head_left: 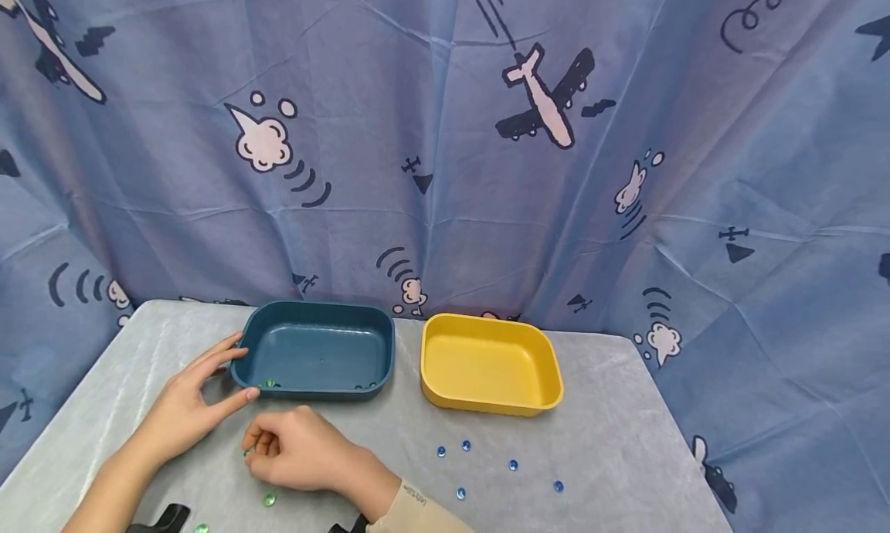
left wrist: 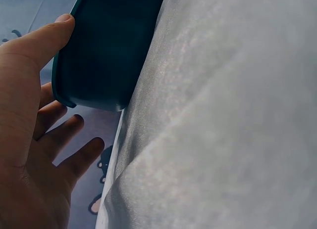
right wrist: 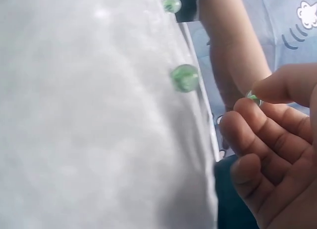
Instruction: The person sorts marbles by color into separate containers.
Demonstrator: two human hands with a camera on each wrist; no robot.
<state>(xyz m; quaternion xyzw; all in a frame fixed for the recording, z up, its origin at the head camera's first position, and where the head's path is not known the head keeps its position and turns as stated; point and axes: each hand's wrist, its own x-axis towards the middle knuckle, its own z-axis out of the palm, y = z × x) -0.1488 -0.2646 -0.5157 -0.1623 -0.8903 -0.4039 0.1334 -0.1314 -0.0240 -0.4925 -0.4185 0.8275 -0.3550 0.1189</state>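
Note:
My left hand [head_left: 184,409] rests at the left end of a dark teal tray [head_left: 320,351]; its thumb lies on the front rim, and the other fingers are spread around the left side. In front of that tray, my right hand [head_left: 302,449] pinches a small green glass bead [right wrist: 254,98] between thumb and index finger, the remaining fingers curled loosely. A few green beads [head_left: 271,383] lie inside the tray along its front wall. On the cloth below the right hand are a loose green bead [head_left: 269,500] and another green bead [head_left: 201,528] near the bottom edge.
A yellow tray [head_left: 490,363] stands right of the teal one. Several blue beads [head_left: 513,465] are scattered on the grey cloth [head_left: 612,440] in front of it. Behind the table hangs a blue curtain [head_left: 361,131] printed with planes.

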